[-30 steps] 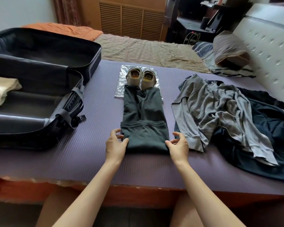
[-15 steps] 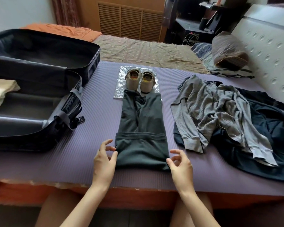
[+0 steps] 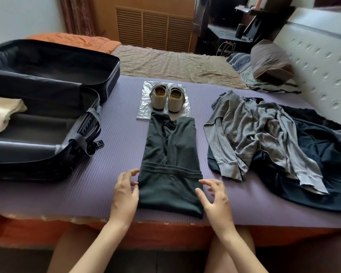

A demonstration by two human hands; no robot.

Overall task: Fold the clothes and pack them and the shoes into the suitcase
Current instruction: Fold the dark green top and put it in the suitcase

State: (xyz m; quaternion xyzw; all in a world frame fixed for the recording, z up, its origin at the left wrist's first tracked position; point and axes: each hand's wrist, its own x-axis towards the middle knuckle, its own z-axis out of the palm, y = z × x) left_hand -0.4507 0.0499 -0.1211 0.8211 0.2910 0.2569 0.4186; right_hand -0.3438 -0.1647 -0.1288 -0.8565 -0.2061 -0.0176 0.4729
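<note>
The dark green garment (image 3: 170, 166) is being shown lying in a long narrow strip down the middle of the purple mat (image 3: 116, 150), its near end doubled over into a thicker band close to the mat's near edge. The left hand (image 3: 125, 196) is being held just at the garment's left side, fingers loosely spread and curled, nothing being gripped; whether the fingertips are touching the cloth cannot be told. The right hand (image 3: 215, 200) is being held at the garment's right side, open as well, fingers curved like a claw above the fold's corner, nothing being held. Toward the mat's far edge, the pair of beige shoes (image 3: 167, 98) is being seen standing side by side on a clear plastic sheet (image 3: 144, 109), the toes almost meeting the garment's far end. At the mat's left edge the black suitcase (image 3: 47, 107) is lying open, lid thrown back, and a folded cream item (image 3: 2, 113) is being carried in its near half, against the left side. Toward the mat's right edge a loose heap is being left unfolded: a grey knit top (image 3: 250, 134) is draped over dark navy clothing (image 3: 311, 154), one ribbed cuff hanging toward the near edge.
</note>
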